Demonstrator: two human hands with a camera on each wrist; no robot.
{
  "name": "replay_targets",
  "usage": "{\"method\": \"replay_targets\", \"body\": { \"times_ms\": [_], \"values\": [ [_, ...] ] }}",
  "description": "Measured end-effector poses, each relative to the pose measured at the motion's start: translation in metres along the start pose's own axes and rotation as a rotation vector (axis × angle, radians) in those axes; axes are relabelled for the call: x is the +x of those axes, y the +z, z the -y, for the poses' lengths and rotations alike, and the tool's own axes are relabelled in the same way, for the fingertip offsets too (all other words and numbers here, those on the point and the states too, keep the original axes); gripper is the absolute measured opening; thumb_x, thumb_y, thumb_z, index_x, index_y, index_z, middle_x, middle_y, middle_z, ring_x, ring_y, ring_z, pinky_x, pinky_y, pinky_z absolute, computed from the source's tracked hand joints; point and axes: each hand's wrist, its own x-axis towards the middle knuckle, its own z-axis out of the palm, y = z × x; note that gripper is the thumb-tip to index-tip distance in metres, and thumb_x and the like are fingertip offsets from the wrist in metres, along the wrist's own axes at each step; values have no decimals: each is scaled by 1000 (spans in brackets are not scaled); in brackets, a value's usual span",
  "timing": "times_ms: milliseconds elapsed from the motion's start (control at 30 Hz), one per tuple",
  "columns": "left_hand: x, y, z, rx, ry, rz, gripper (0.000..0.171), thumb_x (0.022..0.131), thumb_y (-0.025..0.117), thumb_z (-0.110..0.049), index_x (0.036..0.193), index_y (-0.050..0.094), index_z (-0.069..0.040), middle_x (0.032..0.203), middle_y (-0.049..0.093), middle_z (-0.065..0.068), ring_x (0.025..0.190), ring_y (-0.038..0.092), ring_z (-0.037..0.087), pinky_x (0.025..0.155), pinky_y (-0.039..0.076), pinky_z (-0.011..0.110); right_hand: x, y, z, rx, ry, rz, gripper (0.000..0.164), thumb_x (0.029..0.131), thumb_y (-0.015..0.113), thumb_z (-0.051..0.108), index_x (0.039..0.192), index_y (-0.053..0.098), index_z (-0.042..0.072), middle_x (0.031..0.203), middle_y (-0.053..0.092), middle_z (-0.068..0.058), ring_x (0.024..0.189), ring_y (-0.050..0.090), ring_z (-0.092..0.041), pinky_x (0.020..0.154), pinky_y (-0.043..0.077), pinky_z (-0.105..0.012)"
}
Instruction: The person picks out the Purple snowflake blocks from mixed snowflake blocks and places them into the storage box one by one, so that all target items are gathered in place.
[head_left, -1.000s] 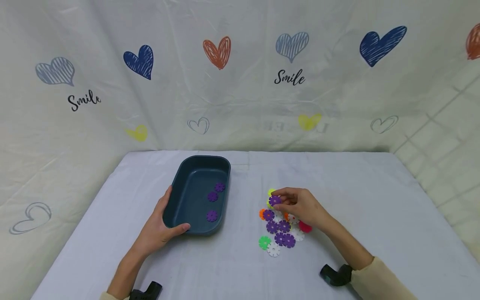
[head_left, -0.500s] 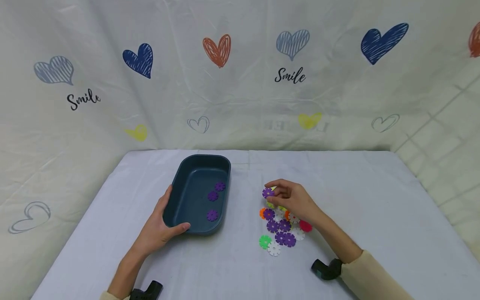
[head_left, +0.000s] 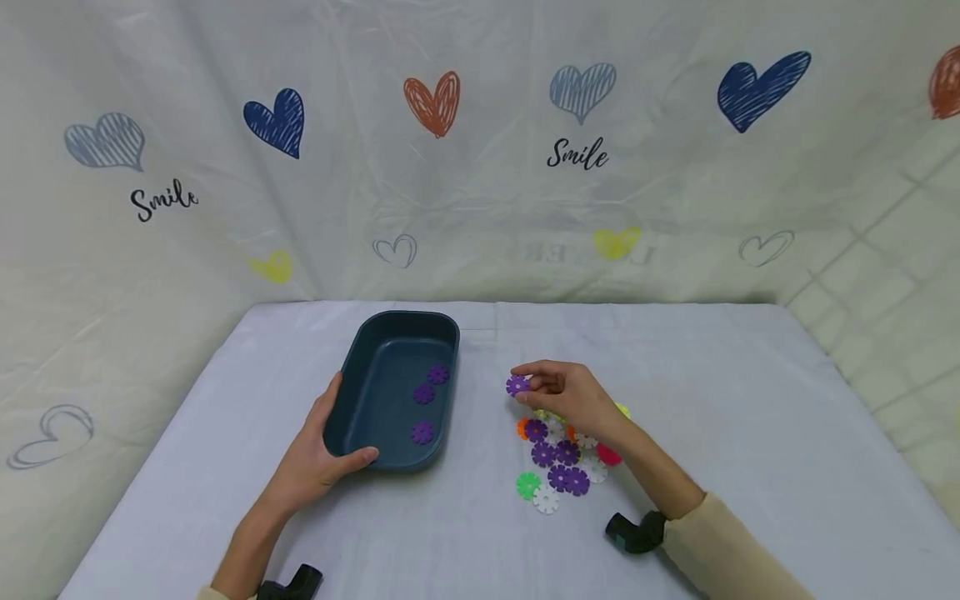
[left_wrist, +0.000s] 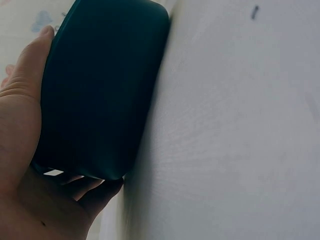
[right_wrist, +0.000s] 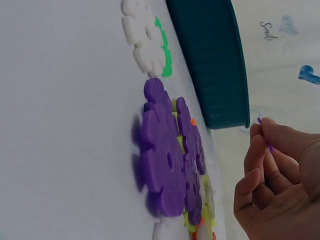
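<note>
My left hand holds the dark teal tray at its near left corner, thumb over the near rim and fingers along the left side. In the left wrist view, the fingers curl round the end of the tray. Inside the tray, on its right side, lie several purple snowflake discs. Between thumb and fingertips, my right hand pinches another purple snowflake disc, raised just behind and left of the loose pile. That held disc shows only as a thin purple edge in the right wrist view.
A loose pile of snowflake discs lies right of the tray, with several purple discs, a green disc, a white disc and a red disc. White cloth covers the table. A heart-printed curtain hangs behind.
My right hand has moved left toward the tray with the purple snowflake disc, away from the pile's far end. The left hand and the tray stay where they were.
</note>
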Motion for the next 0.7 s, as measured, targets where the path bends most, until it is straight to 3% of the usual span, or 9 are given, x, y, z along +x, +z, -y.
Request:
{"method": "replay_targets", "body": {
  "times_ms": [467, 700],
  "values": [
    [0, 1, 1, -5, -6, -1, 124, 82, 87, -39, 169, -1, -32, 176, 9, 18, 159, 16, 49, 117, 24, 78, 11, 12, 9, 35, 7, 0, 36, 93, 80, 23, 127, 74, 15, 97, 71, -6, 85, 69, -29, 71, 59, -29],
    [0, 2, 3, -11, -1, -4, 124, 83, 87, -39, 168, -2, -34, 176, 9, 17, 159, 16, 49, 117, 24, 78, 17, 16, 14, 44, 3, 1, 34, 94, 79, 22, 127, 74, 15, 97, 71, -6, 86, 68, -35, 72, 59, -33]
  ]
}}
